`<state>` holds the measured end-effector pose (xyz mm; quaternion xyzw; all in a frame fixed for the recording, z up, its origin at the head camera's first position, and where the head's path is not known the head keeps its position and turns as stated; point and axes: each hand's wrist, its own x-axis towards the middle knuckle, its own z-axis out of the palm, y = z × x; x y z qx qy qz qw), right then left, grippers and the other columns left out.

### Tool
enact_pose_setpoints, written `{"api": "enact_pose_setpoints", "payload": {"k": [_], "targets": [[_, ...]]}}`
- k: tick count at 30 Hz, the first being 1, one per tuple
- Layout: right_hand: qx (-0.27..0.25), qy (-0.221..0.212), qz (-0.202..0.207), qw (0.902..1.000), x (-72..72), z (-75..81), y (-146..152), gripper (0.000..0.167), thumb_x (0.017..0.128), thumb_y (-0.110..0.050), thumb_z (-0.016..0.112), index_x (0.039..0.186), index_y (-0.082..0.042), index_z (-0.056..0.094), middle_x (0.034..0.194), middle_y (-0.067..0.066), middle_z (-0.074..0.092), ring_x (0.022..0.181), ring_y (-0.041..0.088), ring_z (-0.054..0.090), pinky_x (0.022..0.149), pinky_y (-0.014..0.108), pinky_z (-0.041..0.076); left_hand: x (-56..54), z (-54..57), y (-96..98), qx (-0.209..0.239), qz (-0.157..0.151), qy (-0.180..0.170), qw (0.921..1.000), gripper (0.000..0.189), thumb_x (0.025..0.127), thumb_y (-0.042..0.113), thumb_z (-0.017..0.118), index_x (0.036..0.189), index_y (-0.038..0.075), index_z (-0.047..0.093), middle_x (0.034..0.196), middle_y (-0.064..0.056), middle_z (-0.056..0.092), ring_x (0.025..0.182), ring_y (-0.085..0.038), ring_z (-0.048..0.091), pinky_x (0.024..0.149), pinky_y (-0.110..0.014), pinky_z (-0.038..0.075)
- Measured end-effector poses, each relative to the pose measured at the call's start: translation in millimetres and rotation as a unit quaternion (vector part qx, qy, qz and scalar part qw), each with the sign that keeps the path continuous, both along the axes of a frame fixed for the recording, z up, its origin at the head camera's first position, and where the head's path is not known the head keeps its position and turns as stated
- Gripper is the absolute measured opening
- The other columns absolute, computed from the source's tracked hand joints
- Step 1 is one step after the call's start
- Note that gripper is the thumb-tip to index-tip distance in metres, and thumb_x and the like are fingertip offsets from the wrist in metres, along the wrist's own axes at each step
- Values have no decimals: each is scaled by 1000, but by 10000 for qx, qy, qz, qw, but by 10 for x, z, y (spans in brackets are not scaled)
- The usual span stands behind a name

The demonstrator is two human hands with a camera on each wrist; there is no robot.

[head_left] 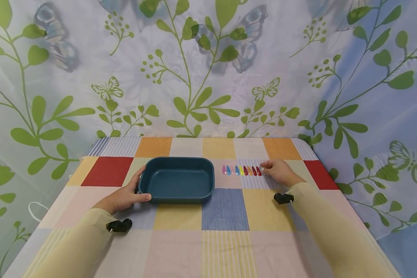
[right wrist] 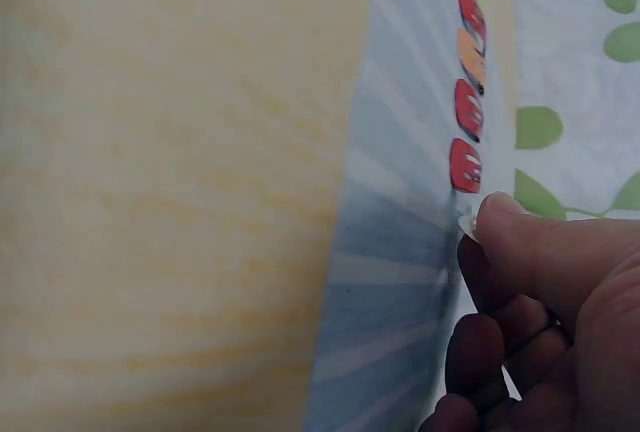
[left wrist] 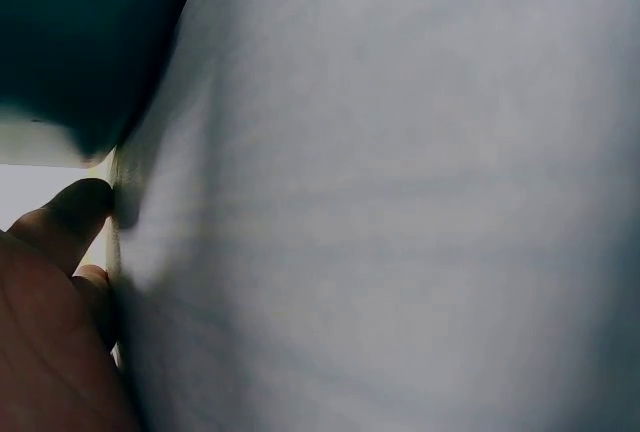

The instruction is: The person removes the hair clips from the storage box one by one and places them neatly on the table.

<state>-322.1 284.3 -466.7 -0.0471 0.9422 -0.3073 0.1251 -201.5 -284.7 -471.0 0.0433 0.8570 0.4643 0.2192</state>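
A dark teal rectangular basin [head_left: 177, 182] stands on the table, its inside bare. My left hand [head_left: 124, 196] lies against its left side, thumb near the front corner and fingers spread along the wall. To the right of the basin runs a row of several snap hair clips [head_left: 245, 170] in pink, blue, yellow, red and orange. At the row's right end my right hand [head_left: 280, 172] pinches a small pale hair clip [right wrist: 468, 227] between thumb and index finger. Much of that clip is hidden by the fingertips.
A patchwork cloth [head_left: 226, 216] in coloured squares covers the table. Behind it hangs a curtain [head_left: 132, 85] printed with leaves and butterflies. A white cord loop [head_left: 33, 210] shows by the left table edge.
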Motion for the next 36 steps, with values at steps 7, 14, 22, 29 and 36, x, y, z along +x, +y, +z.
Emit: {"api": "enact_pose_setpoints", "payload": {"k": [7,14,22,29,36], "targets": [[28,-18,-3,10000,-11,-47,-11,40,102,-16,66,138,2,66,132,21,70,120,34,63,109,54,50,8,19,12,29,8,30,10000,120,88,48,77,167,37,-13,169,-28,13,150,-53,20,114,-70,42],[69,69,133,9999,9,-43,-5,41,102,-15,67,138,3,66,135,24,68,127,39,62,110,56,49,7,16,14,56,-1,34,10000,120,88,48,77,167,38,-13,169,-28,14,150,-53,21,114,-69,44],[-39,41,123,9999,6,-71,10,40,103,-14,66,138,3,65,135,24,68,130,41,60,111,55,49,-5,-9,1,108,-20,106,9999,120,89,46,77,168,35,-13,168,-29,14,151,-53,21,117,-72,36],[-13,119,120,9999,9,-83,31,39,101,-15,70,136,2,68,128,23,70,119,35,63,107,54,50,-6,-9,0,136,-35,184,9997,120,89,44,77,168,34,-13,168,-30,14,150,-52,22,117,-72,36],[-59,29,212,9998,9,-60,75,45,100,-16,70,141,2,63,117,18,69,106,30,61,96,43,50,0,-4,4,132,-17,135,9998,120,89,45,77,168,35,-13,169,-30,13,151,-53,20,117,-72,36]]}}
